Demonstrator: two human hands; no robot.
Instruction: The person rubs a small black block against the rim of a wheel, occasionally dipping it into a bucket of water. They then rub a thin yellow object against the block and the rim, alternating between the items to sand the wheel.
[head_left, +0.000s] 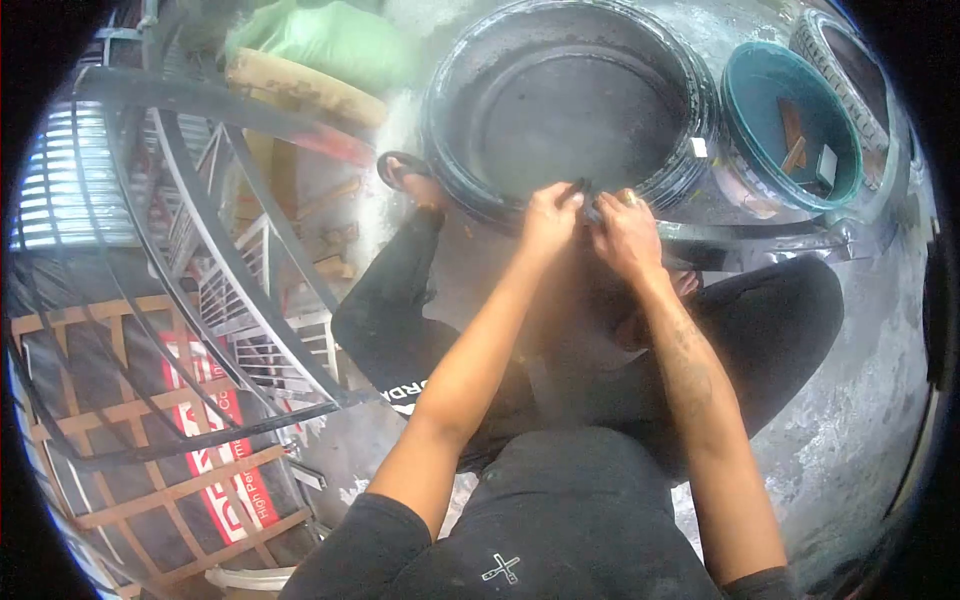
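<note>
In the head view, a wide round black tub with ridged rims stands on the floor in front of me. At its near rim my left hand is closed, pinching a small dark strip between thumb and fingers. Right beside it my right hand is closed too, fingers bent round the same dark piece; most of that piece is hidden by the fingers. A long, flat black band lies to the right of my right hand, along the tub's near side.
A teal bucket holding brown pieces and a small white block stands right of the tub, with a tire behind it. Metal grille frames lean at the left over a red printed banner. A pale green sack lies at the back left.
</note>
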